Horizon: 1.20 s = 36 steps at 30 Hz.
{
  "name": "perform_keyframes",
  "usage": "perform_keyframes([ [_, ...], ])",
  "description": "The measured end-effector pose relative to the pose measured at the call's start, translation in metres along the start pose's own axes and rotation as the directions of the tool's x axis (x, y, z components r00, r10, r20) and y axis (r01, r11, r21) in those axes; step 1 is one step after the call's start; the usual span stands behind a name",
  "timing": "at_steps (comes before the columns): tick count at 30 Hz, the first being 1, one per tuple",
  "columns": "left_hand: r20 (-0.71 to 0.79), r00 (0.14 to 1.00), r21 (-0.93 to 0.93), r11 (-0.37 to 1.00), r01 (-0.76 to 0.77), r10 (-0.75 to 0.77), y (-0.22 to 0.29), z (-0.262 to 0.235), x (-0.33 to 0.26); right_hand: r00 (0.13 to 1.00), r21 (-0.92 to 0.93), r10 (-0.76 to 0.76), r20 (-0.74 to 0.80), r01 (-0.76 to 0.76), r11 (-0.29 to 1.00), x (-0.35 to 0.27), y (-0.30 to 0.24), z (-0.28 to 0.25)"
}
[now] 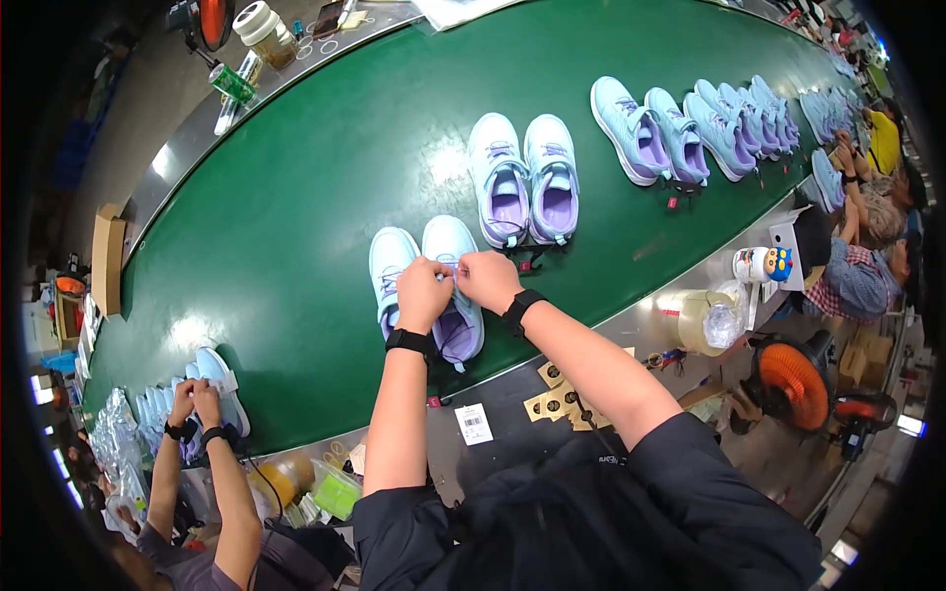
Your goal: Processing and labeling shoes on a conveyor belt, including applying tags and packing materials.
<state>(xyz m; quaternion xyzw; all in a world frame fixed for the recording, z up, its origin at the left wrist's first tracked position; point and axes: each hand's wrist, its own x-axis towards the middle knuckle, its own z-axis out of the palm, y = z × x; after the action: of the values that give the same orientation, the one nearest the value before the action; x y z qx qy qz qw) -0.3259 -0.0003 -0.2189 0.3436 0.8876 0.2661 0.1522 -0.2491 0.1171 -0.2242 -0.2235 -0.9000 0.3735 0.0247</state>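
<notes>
A pair of light blue sneakers with lilac lining lies in front of me, toes pointing away: a left sneaker and a right sneaker. My left hand and my right hand meet over the laces and strap of the right sneaker. Both have their fingers pinched closed there; the small bit between the fingertips is mostly hidden. A black wristband circles each of my wrists. Just beyond, to the right, stands a matching pair of sneakers with a dark cord and a red tag at the heels.
The shoes lie on a green conveyor belt. More sneakers line up at the far right. On the left, a co-worker's hands handle another shoe. Gold stickers, a white label and a tape roll occupy the near ledge.
</notes>
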Motion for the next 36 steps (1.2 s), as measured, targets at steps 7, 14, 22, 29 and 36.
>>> perform_keyframes([
  [7, -0.092, 0.996, -0.071, 0.997, 0.008, -0.014, 0.005, 0.004, -0.008, 0.997, -0.042, 0.016, -0.077, -0.019, 0.999, -0.003, 0.002, 0.002],
  [14, 0.132, 0.975, 0.008, 0.984, 0.176, -0.176, -0.001, 0.004, 0.004, 0.995, -0.03, -0.018, -0.102, 0.015, 0.999, -0.002, 0.001, 0.012],
  [22, -0.104, 0.994, -0.052, 0.998, 0.024, -0.03, 0.003, 0.002, -0.005, 0.992, -0.041, -0.11, -0.054, 0.108, 0.993, -0.003, 0.003, 0.008],
  [29, -0.304, 0.947, -0.341, 0.94, -0.009, -0.101, 0.014, 0.005, -0.015, 0.949, 0.12, -0.088, -0.303, 0.13, 0.984, -0.013, -0.009, -0.001],
  [36, -0.371, 0.925, -0.321, 0.946, -0.05, -0.077, 0.034, -0.007, -0.026, 0.98, 0.78, 0.054, 0.193, -0.186, 0.597, -0.007, 0.006, -0.006],
])
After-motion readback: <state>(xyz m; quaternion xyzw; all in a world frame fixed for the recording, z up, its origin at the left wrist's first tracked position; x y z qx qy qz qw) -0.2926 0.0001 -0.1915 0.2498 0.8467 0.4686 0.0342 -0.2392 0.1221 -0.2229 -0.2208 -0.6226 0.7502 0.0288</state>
